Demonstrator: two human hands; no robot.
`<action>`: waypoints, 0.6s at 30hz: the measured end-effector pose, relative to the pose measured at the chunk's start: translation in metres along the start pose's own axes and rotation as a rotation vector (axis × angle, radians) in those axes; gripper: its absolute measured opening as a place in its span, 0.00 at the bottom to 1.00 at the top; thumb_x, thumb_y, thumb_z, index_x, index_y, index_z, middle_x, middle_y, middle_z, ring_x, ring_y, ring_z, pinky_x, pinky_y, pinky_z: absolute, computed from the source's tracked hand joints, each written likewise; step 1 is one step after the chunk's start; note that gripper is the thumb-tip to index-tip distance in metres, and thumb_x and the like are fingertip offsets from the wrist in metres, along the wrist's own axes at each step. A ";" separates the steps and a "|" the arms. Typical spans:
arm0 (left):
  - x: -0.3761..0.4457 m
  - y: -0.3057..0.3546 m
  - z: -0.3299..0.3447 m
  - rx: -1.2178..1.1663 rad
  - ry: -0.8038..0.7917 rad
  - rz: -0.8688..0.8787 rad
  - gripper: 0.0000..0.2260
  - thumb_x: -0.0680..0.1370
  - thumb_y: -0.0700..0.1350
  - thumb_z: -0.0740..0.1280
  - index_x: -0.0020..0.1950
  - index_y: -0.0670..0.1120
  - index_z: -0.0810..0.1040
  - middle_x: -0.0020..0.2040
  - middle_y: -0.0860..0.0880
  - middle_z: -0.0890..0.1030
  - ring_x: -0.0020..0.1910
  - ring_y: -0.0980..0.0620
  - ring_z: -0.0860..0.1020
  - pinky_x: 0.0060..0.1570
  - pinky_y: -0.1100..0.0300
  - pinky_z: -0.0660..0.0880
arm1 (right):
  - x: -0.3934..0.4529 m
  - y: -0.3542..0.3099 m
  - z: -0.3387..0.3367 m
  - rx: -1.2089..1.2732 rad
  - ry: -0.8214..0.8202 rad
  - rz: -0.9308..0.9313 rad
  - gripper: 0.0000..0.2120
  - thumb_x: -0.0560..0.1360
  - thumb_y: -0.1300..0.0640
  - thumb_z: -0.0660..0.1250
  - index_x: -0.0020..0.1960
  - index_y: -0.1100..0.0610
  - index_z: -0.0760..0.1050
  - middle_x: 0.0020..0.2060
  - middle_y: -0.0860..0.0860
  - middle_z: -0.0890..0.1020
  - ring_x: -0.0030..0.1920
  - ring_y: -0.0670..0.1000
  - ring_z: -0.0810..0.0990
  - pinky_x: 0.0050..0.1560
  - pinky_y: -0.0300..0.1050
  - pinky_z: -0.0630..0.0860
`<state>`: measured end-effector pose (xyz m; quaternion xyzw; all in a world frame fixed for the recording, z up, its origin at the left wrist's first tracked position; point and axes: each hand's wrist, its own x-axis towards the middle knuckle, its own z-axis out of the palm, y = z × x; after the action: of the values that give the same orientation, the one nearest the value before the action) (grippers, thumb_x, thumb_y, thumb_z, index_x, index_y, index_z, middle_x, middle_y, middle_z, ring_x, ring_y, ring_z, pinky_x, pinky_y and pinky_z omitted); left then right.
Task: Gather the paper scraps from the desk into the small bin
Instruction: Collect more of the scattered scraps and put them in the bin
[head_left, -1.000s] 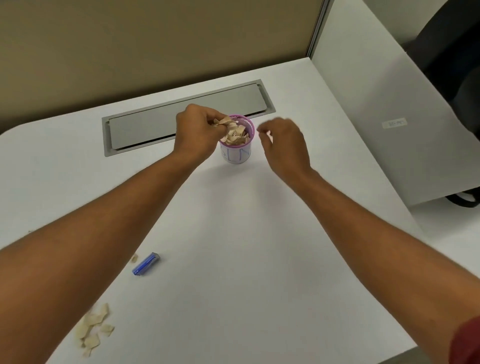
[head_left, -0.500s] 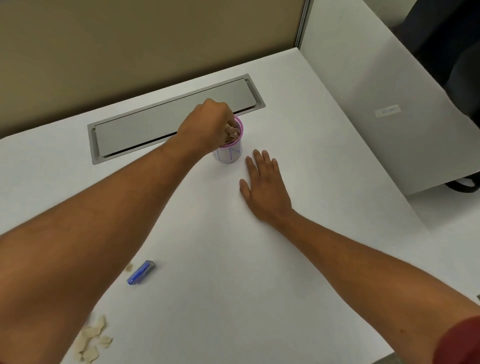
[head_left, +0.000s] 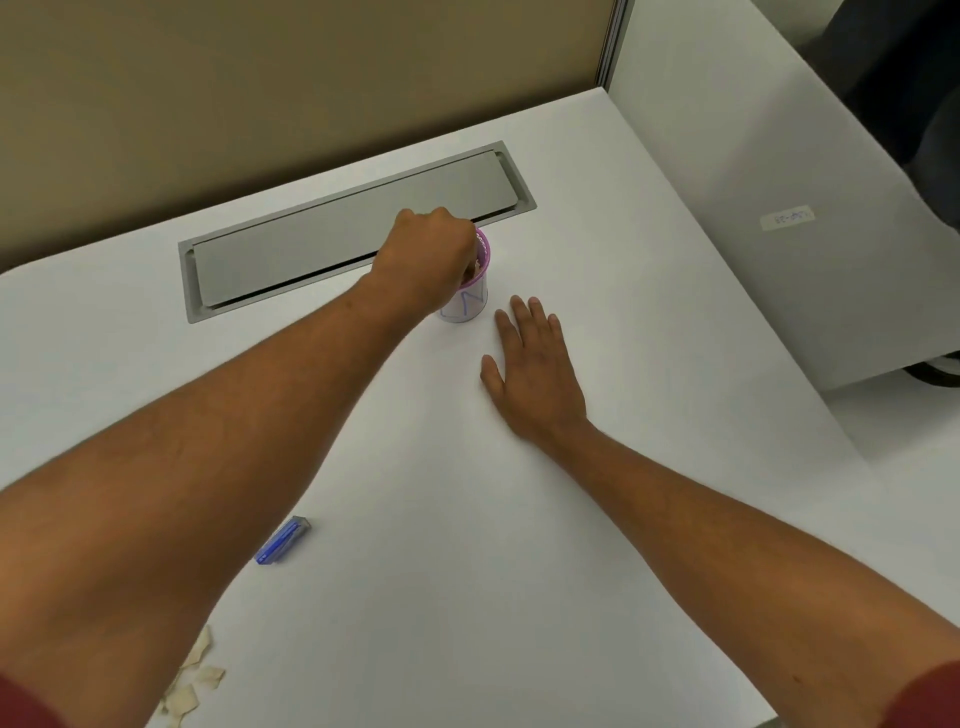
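Observation:
The small bin (head_left: 471, 299), a white cup with a purple mesh rim, stands mid-desk in front of the grey cable hatch. My left hand (head_left: 428, 257) covers its mouth, fingers bunched and pushed down into it onto the tan paper scraps inside; only a sliver of scrap shows under the fingers. My right hand (head_left: 532, 364) lies flat on the desk just right of the bin, fingers spread, holding nothing. A heap of tan paper scraps (head_left: 195, 680) lies at the desk's near left edge, partly hidden by my left forearm.
A small blue object (head_left: 283, 540) lies on the white desk (head_left: 441, 571) near the left forearm. The grey cable hatch (head_left: 337, 234) is set into the desk behind the bin. A tan partition stands behind, a white panel (head_left: 779, 208) on the right.
My left hand went from dropping scraps at the bin's rim to pressing down into the bin. My right hand dropped from beside the bin to lie flat on the desk.

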<state>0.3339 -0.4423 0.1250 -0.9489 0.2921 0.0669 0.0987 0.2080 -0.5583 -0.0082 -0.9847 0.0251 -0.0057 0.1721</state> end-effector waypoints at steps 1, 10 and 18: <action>0.002 0.000 0.003 0.013 -0.013 -0.003 0.18 0.80 0.46 0.73 0.67 0.42 0.80 0.62 0.39 0.82 0.61 0.39 0.80 0.62 0.47 0.75 | 0.000 0.000 0.000 0.003 0.001 0.001 0.30 0.83 0.46 0.55 0.81 0.59 0.60 0.82 0.57 0.57 0.83 0.58 0.51 0.82 0.58 0.50; 0.013 -0.031 -0.018 -0.240 -0.024 0.009 0.09 0.76 0.47 0.77 0.55 0.51 0.87 0.54 0.47 0.84 0.58 0.43 0.77 0.56 0.47 0.67 | 0.000 -0.001 -0.001 0.028 0.001 0.000 0.30 0.82 0.47 0.56 0.80 0.59 0.61 0.82 0.57 0.58 0.83 0.58 0.52 0.82 0.58 0.51; -0.021 -0.025 -0.007 -0.360 0.001 -0.013 0.13 0.81 0.43 0.70 0.65 0.45 0.83 0.64 0.42 0.82 0.60 0.43 0.80 0.57 0.52 0.78 | -0.003 -0.007 -0.006 -0.039 -0.039 -0.005 0.29 0.84 0.48 0.55 0.81 0.60 0.60 0.82 0.58 0.57 0.83 0.59 0.51 0.82 0.58 0.49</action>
<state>0.3316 -0.4124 0.1391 -0.9532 0.2692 0.1171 -0.0724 0.2054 -0.5538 -0.0005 -0.9879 0.0193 0.0136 0.1533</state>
